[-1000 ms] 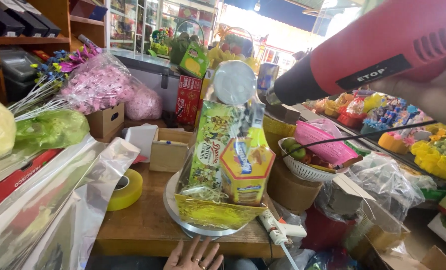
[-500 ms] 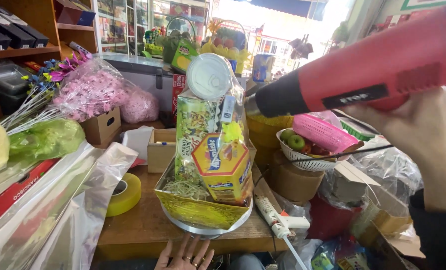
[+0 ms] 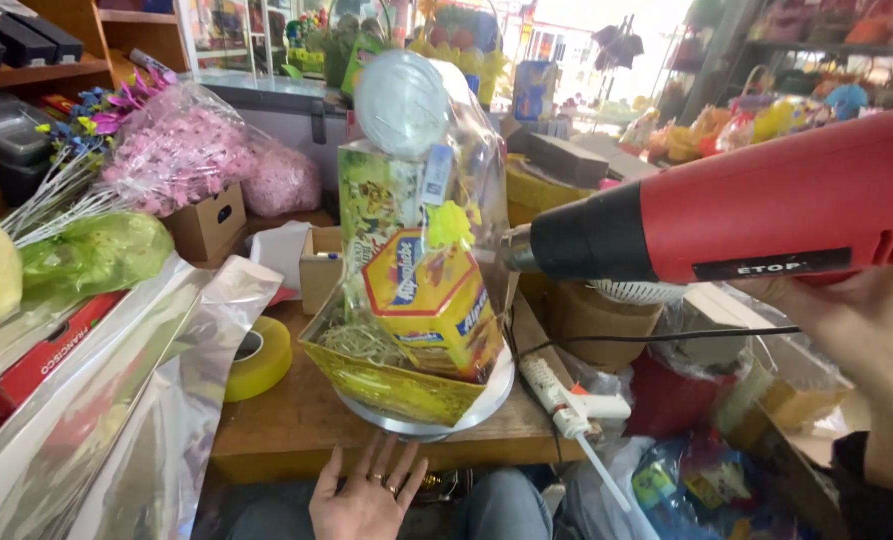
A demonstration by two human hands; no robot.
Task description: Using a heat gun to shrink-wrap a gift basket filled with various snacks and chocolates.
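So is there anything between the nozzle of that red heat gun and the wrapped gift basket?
Nothing visible. The red heat gun, held in the right hand, points its nozzle straight at the clear wrap of the gift basket, with only open air between. The left hand waits below the table edge.

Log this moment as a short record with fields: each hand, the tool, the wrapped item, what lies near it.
right hand: grips a red heat gun
nozzle: aimed at the wrapped gift basket
left hand: open, palm up, below the table edge, holding nothing
basket: yellow, in clear film, on a round turntable
nearby: yellow tape roll, white glue gun
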